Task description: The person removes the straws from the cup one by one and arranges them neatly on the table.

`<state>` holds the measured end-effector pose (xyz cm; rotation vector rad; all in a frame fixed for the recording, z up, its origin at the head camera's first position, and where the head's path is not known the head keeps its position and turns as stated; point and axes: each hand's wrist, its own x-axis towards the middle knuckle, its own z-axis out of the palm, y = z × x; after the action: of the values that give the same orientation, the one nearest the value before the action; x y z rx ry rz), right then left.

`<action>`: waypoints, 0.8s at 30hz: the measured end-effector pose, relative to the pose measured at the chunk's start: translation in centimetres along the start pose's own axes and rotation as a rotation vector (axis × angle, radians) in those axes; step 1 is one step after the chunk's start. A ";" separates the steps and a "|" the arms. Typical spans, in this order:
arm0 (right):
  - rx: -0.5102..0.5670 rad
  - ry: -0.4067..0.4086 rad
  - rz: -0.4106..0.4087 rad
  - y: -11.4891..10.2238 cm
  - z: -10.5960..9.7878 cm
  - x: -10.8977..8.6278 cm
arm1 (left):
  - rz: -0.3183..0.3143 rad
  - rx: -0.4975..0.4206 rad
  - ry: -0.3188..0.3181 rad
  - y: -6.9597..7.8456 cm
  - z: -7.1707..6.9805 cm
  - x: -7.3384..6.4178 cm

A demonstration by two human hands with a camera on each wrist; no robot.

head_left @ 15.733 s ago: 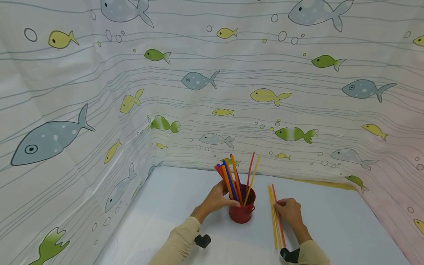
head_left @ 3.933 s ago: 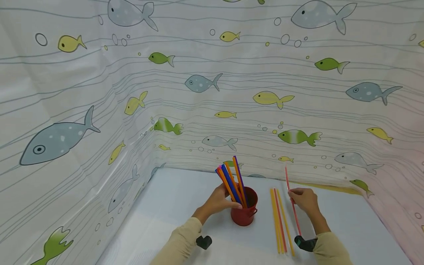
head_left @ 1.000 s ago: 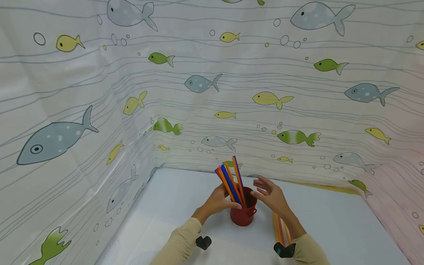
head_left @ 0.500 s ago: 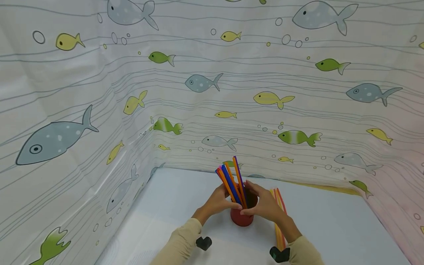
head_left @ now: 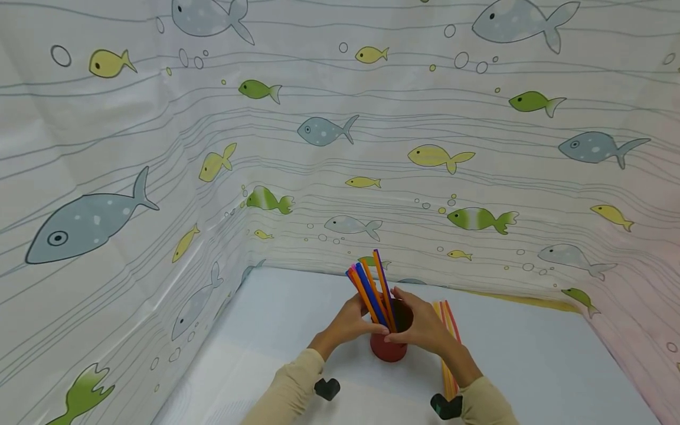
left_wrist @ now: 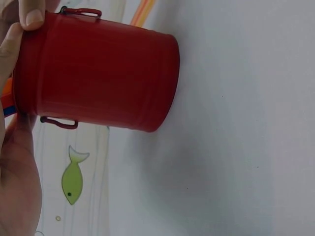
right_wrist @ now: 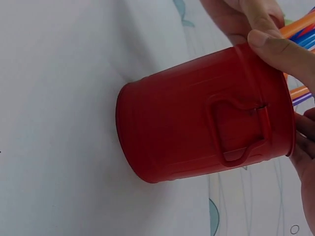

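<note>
A small red metal bucket (head_left: 389, 350) with side handles stands on the white table, held between both hands. Thick drinking straws (head_left: 375, 300) in orange, blue and purple lean to the left inside it. My left hand (head_left: 347, 322) grips the bucket's left rim, thumb in front, with the straws resting over that side. On the opposite rim, my right hand (head_left: 427, 326) holds on with curled fingers and thumb. In the right wrist view the bucket (right_wrist: 182, 118) shows one handle, and a thumb presses near the rim. Blue and orange straw ends show at the rim in the left wrist view.
Several thin yellow and red straws (head_left: 449, 381) lie side by side on the table, right of the bucket, partly behind my right forearm. White sheeting (head_left: 404, 206) printed with fish walls the table at the back and sides.
The thin red and yellow straws earlier in the bucket now lie on the table. My right hand has let go of a red straw and moved left onto the bucket's rim; my left hand stays put.
</note>
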<state>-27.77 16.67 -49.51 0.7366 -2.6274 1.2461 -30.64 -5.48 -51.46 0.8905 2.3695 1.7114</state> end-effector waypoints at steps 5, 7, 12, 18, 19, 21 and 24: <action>-0.022 0.013 -0.008 0.0 -0.1 0.0 | 0.017 -0.003 -0.006 0.0 -0.1 0.1; -0.024 0.019 -0.015 0.1 -0.1 0.0 | 0.023 0.000 -0.007 0.0 -0.1 0.2; -0.011 0.024 -0.016 0.5 -0.1 0.0 | 0.030 0.005 -0.004 -0.2 0.0 0.2; 0.028 0.016 -0.001 0.9 0.0 0.0 | 0.016 0.008 0.013 -0.2 0.2 0.0; 0.037 0.015 0.005 0.9 0.0 0.0 | 0.012 0.008 0.015 -0.2 0.3 -0.1; 0.049 0.013 0.010 1.0 0.1 0.0 | -0.001 0.010 0.021 -0.1 0.4 -0.2; 0.045 0.009 -0.007 1.1 0.0 0.0 | -0.024 0.000 0.032 -0.1 0.4 -0.2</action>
<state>-28.30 17.32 -50.28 0.7447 -2.5955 1.3076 -30.31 -5.25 -51.73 0.8378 2.3900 1.7295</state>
